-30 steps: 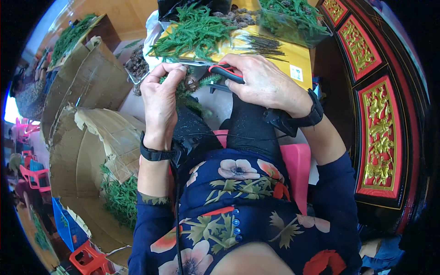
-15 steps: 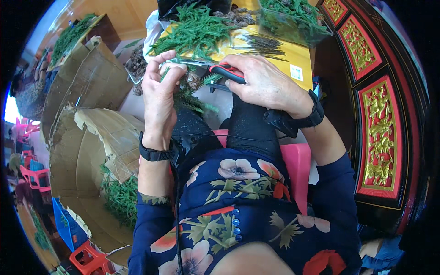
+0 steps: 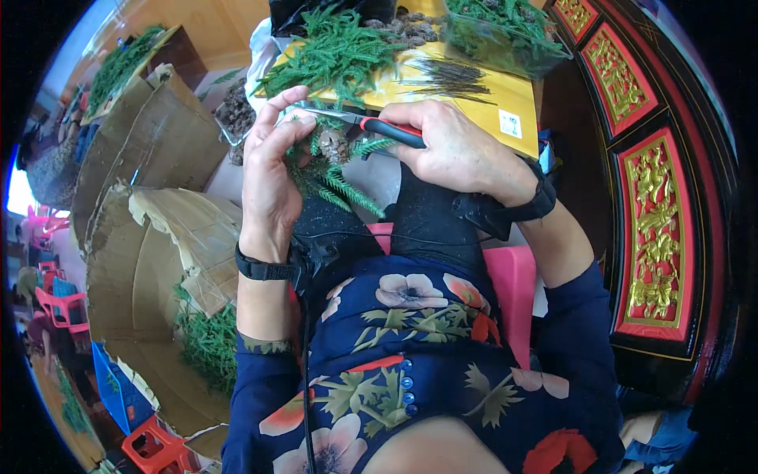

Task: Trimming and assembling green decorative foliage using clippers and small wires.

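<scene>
My left hand (image 3: 272, 154) is closed on a green pine sprig (image 3: 341, 189) with a brown pine cone (image 3: 332, 146) fixed among its needles. The sprig hangs below my fingers, over my lap. In my right hand (image 3: 454, 146) is a pair of pliers (image 3: 392, 131) with red and black handles. Their slim metal jaws point left and reach my left fingertips, above the pine cone. What lies between the jaws is too small to make out.
On the yellow table (image 3: 517, 136) ahead lie a heap of green sprigs (image 3: 335, 51), dark thin wires (image 3: 450, 77) and loose pine cones (image 3: 414, 31). A clear tub (image 3: 505, 49) of greenery stands at its right. A torn cardboard box (image 3: 134, 261) is on my left, a carved panel (image 3: 654, 229) on my right.
The sprig and pine cone have turned into fuller view below my left hand. The pliers have turned slightly, and their jaws now show more plainly at my left fingertips.
</scene>
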The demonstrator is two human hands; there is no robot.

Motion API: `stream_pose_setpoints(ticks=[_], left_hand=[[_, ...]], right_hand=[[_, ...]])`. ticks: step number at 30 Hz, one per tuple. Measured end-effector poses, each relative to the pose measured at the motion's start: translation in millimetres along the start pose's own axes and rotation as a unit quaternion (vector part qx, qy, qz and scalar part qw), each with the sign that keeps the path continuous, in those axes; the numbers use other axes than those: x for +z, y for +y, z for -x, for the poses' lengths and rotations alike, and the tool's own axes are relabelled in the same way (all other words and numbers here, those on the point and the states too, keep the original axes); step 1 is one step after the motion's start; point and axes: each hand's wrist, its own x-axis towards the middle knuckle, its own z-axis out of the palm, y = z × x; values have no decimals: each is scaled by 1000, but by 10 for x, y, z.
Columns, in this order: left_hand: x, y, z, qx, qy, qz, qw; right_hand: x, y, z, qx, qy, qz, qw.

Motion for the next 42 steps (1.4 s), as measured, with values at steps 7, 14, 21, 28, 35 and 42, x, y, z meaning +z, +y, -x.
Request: stream_pose_setpoints(ticks=[7, 14, 21, 28, 35, 42], left_hand=[[-27, 18, -6, 2, 3, -4, 1000], [2, 21, 13, -7, 3, -9, 1000], [25, -11, 24, 30, -51, -107, 993], [93, -25, 39, 46, -88, -115, 988], [84, -103, 43, 112, -70, -197, 972], [121, -71, 68, 244, -1, -379, 893]], right_hand=[[13, 32, 12, -39, 28, 25, 999], [19, 34, 32, -35, 47, 14, 998], [64, 74, 6, -7, 82, -27, 996], [69, 73, 53, -2, 87, -15, 996], [130, 127, 37, 2, 107, 4, 994], [103, 272, -27, 11, 110, 12, 994]])
